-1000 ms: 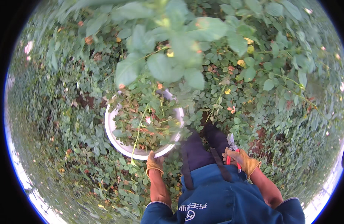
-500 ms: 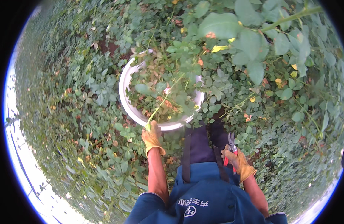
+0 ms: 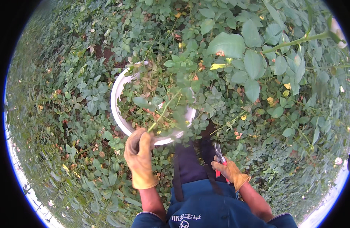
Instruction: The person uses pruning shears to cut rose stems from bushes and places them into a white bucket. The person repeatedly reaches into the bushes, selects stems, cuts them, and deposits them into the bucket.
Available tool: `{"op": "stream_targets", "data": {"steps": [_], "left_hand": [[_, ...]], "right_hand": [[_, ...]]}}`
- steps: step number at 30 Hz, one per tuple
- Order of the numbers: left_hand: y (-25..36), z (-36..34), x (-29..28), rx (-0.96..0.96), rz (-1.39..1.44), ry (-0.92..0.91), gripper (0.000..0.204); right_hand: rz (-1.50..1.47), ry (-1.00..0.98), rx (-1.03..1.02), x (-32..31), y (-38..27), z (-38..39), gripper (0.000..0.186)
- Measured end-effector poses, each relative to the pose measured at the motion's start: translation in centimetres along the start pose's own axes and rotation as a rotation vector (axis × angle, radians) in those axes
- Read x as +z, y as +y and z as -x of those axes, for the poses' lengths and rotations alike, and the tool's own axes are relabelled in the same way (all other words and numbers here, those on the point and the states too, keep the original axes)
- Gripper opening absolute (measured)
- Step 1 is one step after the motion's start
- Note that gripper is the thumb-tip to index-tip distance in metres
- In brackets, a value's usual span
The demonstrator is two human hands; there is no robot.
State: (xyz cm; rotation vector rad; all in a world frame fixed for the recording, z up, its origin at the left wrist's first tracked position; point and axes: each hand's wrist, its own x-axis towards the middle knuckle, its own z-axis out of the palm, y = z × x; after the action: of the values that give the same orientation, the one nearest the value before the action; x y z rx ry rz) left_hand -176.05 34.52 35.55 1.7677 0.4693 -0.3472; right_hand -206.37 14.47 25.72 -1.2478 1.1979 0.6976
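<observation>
A white round tub (image 3: pixel 115 108) stands among the plants, heaped with leafy green and brownish cuttings (image 3: pixel 146 85). At its near left rim is my left hand (image 3: pixel 140 159), in a tan work glove, its fingers closed round the lower end of a green stem (image 3: pixel 161 116). That stem slants up and right across the tub, and its leafy end merges with the foliage. My right hand (image 3: pixel 230 171), gloved too, grips pruning shears (image 3: pixel 220 155) with red handles beside my right leg. The metal blades point up and away from me, slightly apart.
Dense rose-like bushes (image 3: pixel 80 76) surround the tub. A large leafy branch (image 3: pixel 296 41) reaches in close at upper right, with a pale bloom at its end. My dark trouser legs (image 3: pixel 188 163) stand just nearer than the tub.
My left hand has risen closer to the camera and turned, with the stem still in it. The whole view has shifted, so tub and right hand appear further left and lower.
</observation>
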Motion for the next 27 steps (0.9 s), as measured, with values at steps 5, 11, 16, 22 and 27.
{"op": "stream_targets", "data": {"steps": [5,11,16,22,27], "left_hand": [[-1.1,-1.2,-5.6,-0.183,0.278,-0.479,0.038],[-9.1,-5.9,-3.0,-0.184,0.017,-0.102,0.062],[-14.3,-10.8,1.4,-0.093,-0.381,-0.32,0.095],[-17.5,-8.1,0.6,0.003,-0.464,0.17,0.065],[-23.7,-11.3,-6.4,-0.203,-0.64,0.404,0.077]], "right_hand": [[-0.023,-0.033,0.064,0.0,0.3,-0.7,0.05],[0.193,-0.069,0.039,0.6,-0.8,-2.5,0.072],[0.293,-0.012,-0.009,0.2,-7.1,-6.0,0.068],[0.213,0.21,-0.262,-2.0,-19.7,-16.0,0.063],[0.617,0.244,-0.757,-1.2,-27.8,-25.2,0.059]]}}
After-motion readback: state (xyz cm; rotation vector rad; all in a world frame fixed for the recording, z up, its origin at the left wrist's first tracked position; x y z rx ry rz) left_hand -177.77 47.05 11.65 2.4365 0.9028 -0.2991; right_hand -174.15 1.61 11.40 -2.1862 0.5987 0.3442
